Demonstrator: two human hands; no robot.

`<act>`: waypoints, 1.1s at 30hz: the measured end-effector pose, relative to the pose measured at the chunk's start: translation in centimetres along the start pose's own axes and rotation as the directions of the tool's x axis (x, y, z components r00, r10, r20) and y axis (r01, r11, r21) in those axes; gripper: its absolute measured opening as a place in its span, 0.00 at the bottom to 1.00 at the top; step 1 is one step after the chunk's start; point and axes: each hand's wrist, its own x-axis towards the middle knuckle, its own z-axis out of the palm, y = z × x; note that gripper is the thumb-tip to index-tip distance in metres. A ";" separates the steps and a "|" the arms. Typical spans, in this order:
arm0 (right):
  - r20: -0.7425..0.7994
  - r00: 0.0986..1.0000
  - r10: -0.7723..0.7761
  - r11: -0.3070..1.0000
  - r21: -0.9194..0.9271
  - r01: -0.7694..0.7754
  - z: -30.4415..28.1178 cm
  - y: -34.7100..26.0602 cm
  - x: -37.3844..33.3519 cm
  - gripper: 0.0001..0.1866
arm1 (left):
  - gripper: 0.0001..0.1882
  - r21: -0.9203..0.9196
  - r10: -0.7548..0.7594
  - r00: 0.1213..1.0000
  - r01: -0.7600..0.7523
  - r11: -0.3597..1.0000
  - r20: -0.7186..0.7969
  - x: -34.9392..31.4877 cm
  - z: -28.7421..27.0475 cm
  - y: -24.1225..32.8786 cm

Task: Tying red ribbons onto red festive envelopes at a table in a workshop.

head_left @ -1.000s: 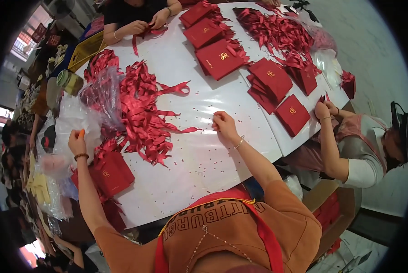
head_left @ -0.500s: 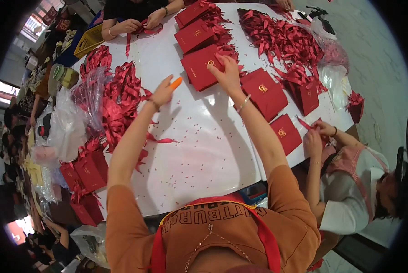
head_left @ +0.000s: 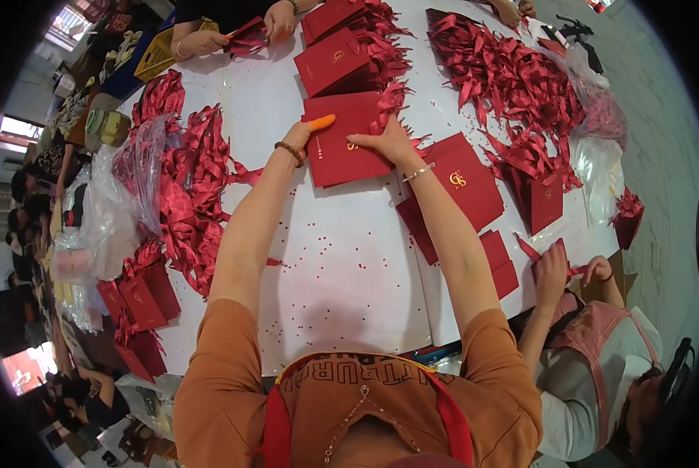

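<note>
A red paper gift bag (head_left: 342, 165) with a gold mark lies flat before me, its red ribbon handles at the far right corner; at least one more bag seems to be under it. My left hand (head_left: 297, 139), an orange cover on its thumb, grips the bag's left edge with the thumb on top. On the right edge, my right hand (head_left: 391, 143) holds it, thumb across the front; its other fingers are partly hidden. Just beyond are more red bags (head_left: 332, 62) in an overlapping row. Beside my right forearm lies another stack of red bags (head_left: 463, 181).
Heaps of red ribbon (head_left: 197, 187) lie left, and a bigger ribbon pile (head_left: 513, 78) far right. Clear plastic (head_left: 109, 210) sits at the left edge. Small red dots litter the white tabletop (head_left: 330, 281). Co-workers' hands work at the far side (head_left: 279, 22) and right (head_left: 552, 273).
My left hand has moved right and taken hold of the bag's left edge. The bag has turned and come slightly nearer. The right co-worker's hands have moved apart.
</note>
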 end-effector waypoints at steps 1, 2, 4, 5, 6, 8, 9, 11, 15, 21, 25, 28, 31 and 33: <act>0.015 1.000 -0.017 1.000 0.015 0.017 0.2 -0.2 -1.0 0.56 | 0.20 0.020 0.017 0.999 -0.017 1.000 0.030 -0.8 -0.2 -0.2; -0.024 0.997 -0.076 0.996 0.044 0.077 0.1 -1.1 -2.5 0.53 | 0.20 0.021 0.013 0.999 -0.014 1.000 0.029 -1.8 -0.1 -0.4; 0.036 0.992 -0.125 0.922 0.374 0.102 0.7 -1.6 -5.5 0.51 | 0.25 0.065 0.176 0.977 -0.184 0.981 0.120 -4.7 0.3 -0.8; 0.084 0.977 -0.197 0.744 0.662 0.093 1.1 -2.2 -7.1 0.48 | 0.25 0.066 0.186 0.975 -0.195 0.979 0.121 -6.1 0.3 -1.2; 0.146 0.984 -0.104 0.785 0.619 -0.009 1.0 -2.7 -9.0 0.46 | 0.28 0.166 0.315 0.933 -0.343 0.924 0.174 -7.6 0.4 -1.8; -0.195 0.968 -0.157 0.911 0.349 0.219 1.8 -4.0 -13.0 0.39 | 0.33 0.262 0.446 0.855 -0.509 0.820 0.266 -11.0 -0.3 -2.8; -0.510 0.781 -0.361 0.904 0.014 0.427 3.2 -4.0 -15.0 0.33 | 0.35 0.269 0.452 0.844 -0.525 0.808 0.290 -12.9 -1.1 -4.0; 0.006 0.994 -0.109 0.845 0.527 0.089 5.8 1.5 -18.1 0.27 | 0.39 0.289 0.374 0.868 -0.468 0.835 0.326 -16.4 -1.1 -6.3; 0.090 0.950 -0.299 0.913 0.317 0.258 5.5 -0.7 -23.1 0.21 | 0.39 0.660 0.409 0.837 -0.542 0.521 0.364 -20.5 -2.4 -9.1; 0.414 0.907 0.077 0.799 0.519 -0.305 1.5 -2.3 -25.2 0.26 | 0.31 0.283 0.453 0.850 -0.519 0.807 0.268 -19.5 -3.1 -10.9; -0.583 0.810 -0.060 0.806 0.450 0.384 0.0 -0.5 -24.5 0.36 | 0.38 0.327 0.468 0.819 -0.565 0.758 0.332 -19.8 -3.5 -10.7; -0.526 0.726 -0.442 0.849 0.016 0.528 -2.2 -6.3 -24.5 0.36 | 0.40 0.254 0.396 0.874 -0.465 0.848 0.280 -20.1 -3.7 -10.0; -0.223 0.822 -0.525 0.824 0.110 0.556 -1.3 -7.7 -22.1 0.34 | 0.42 0.374 0.424 0.849 -0.522 0.767 0.317 -20.6 -2.6 -9.9; -0.161 0.954 -0.251 0.757 0.582 0.297 0.1 -6.0 -19.3 0.32 | 0.44 0.463 0.426 0.835 -0.548 0.696 0.348 -20.6 -2.2 -10.1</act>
